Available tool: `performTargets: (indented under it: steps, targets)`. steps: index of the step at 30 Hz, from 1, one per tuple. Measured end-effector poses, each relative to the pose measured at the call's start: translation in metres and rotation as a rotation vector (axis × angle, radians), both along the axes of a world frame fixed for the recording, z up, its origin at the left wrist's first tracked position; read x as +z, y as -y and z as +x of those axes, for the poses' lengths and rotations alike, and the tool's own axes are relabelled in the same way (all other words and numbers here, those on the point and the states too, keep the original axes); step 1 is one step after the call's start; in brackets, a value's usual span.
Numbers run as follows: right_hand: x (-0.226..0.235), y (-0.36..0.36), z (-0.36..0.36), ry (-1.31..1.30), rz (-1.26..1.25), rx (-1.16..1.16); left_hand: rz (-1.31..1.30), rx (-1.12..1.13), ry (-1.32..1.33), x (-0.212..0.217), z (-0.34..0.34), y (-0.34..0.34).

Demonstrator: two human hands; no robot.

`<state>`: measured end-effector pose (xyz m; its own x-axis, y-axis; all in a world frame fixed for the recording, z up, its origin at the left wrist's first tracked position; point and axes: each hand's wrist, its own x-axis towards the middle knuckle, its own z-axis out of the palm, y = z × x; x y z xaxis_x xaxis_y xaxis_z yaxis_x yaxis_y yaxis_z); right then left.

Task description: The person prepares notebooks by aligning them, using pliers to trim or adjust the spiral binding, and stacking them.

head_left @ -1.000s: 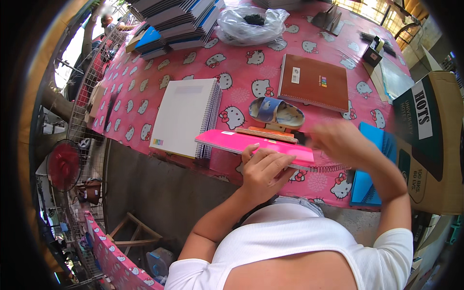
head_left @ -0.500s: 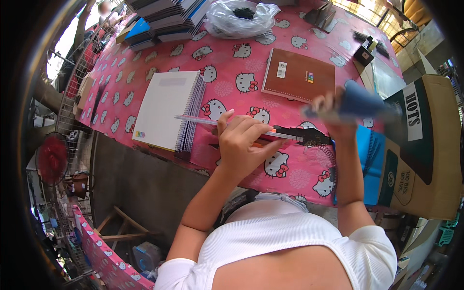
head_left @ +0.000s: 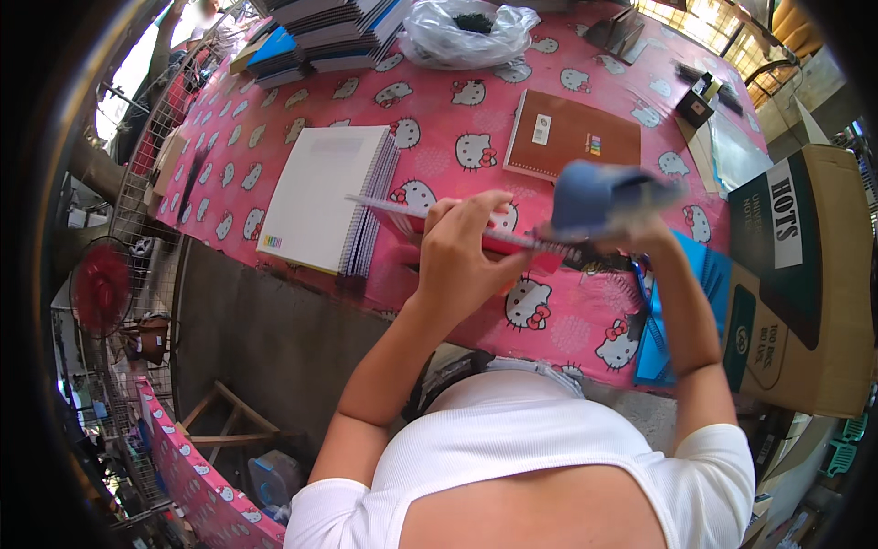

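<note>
My left hand grips a thin spiral notebook, tilted almost edge-on above the table, with red showing on its side. In my right hand is a blue, denim-like object, smeared by motion; its exact kind cannot be made out. It hovers by the notebook's right end, where the wire binding shows. Whether they touch is unclear. Left of my left hand lies a pile of white-covered spiral notebooks. Beyond my right hand rests a brown notebook.
A pink patterned cloth covers the table. Blue-covered notebooks lie beside a large cardboard box at right. Farther back are tall notebook stacks, a clear plastic bag with dark wire-like pieces and a tape dispenser.
My right hand has brought the blue object leftward and closer to the notebook's bound end. The notebook has tilted, showing more red, while my left hand keeps its grip.
</note>
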<state>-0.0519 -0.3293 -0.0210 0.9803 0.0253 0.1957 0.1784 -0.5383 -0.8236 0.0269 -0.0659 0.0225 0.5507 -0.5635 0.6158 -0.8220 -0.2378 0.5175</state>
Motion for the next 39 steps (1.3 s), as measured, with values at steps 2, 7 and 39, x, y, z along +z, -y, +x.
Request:
performTargets:
  steps: [2,7,39]
  targets:
    - [0.021,-0.013,0.012,0.104,0.095,-0.090,-0.002,-0.014,-0.021,0.000,0.004,-0.004]
    - [0.027,-0.020,0.012,-0.127,-0.069,0.029,0.005,-0.019,-0.077,0.003,0.004,-0.006]
    - [0.023,-0.070,0.071,0.067,0.200,0.141,0.001,0.297,0.135,-0.011,0.047,-0.054]
